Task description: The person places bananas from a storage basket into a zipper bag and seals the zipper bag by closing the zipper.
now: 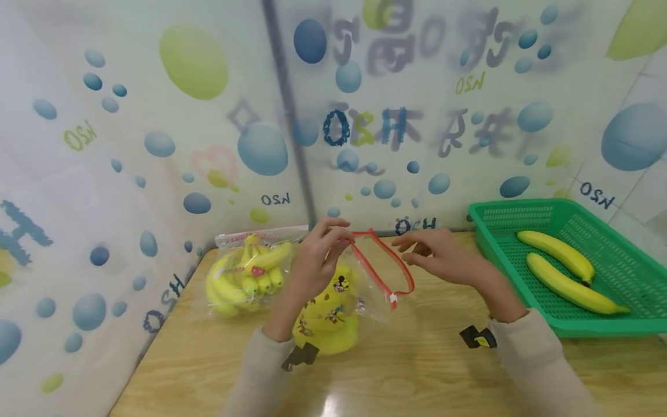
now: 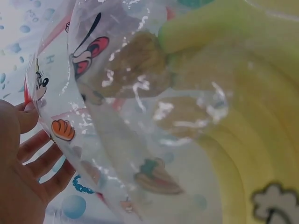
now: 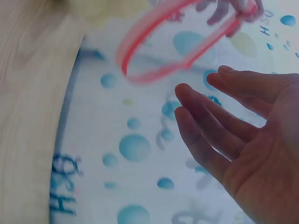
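A clear zip bag (image 1: 375,295) with a red rim and cartoon prints stands open on the wooden table, yellow bananas (image 1: 330,333) inside it. My left hand (image 1: 315,260) pinches the red rim (image 1: 359,260) on the bag's left side between thumb and finger. In the left wrist view, the left hand (image 2: 28,163) is beside the clear plastic, and banana stems show through it. To the right of the bag's mouth, my right hand (image 1: 443,255) holds nothing. Its fingers are relaxed and apart from the rim, as the right wrist view shows with the right hand (image 3: 252,135).
Left of the open bag lies another clear bag (image 1: 229,240) filled with bananas. A green basket (image 1: 495,272) at the right contains two bananas (image 1: 573,284). Behind the wooden table (image 1: 406,370) hangs a patterned curtain (image 1: 333,185) with blue and green dots.
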A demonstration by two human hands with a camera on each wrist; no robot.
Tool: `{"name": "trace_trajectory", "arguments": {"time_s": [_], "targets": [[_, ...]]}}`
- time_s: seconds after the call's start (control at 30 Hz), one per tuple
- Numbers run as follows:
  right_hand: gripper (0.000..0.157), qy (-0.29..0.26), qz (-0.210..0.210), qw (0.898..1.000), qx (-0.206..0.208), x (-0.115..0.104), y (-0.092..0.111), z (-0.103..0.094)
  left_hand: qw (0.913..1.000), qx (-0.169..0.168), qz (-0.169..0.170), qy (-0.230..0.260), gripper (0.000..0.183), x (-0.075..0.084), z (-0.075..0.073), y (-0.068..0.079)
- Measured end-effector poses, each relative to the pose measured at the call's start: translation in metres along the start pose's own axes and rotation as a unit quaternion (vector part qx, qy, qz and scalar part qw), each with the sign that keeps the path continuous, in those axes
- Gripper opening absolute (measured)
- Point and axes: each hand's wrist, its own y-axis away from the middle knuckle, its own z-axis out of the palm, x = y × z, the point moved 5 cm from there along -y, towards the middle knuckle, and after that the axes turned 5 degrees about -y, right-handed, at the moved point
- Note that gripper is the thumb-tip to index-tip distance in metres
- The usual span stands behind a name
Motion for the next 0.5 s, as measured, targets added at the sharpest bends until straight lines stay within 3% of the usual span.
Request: {"name": "trace_trajectory", "arguments": {"time_s": [0.1,0.27,0.4,0.5], "targets": [[0.027,0.040,0.016,0.999,-0.011,0.011,0.007,-0.025,0.9999,-0.006,-0.005,-0.011,0.012,-0.004,-0.004,0.000],[0.025,0.077,0.103,0.989,-0.077,0.048,0.019,-0.071,0.9993,-0.028,-0.017,-0.019,0.018,-0.006,-0.006,0.002],[0.030,0.081,0.183,0.967,-0.160,0.096,0.036,-0.102,0.9979,-0.053,-0.038,0.001,0.021,-0.005,-0.007,0.005],[0.037,0.072,0.243,0.942,-0.220,0.133,0.056,-0.121,0.9961,-0.067,-0.054,0.019,0.021,-0.004,-0.008,0.007]]}}
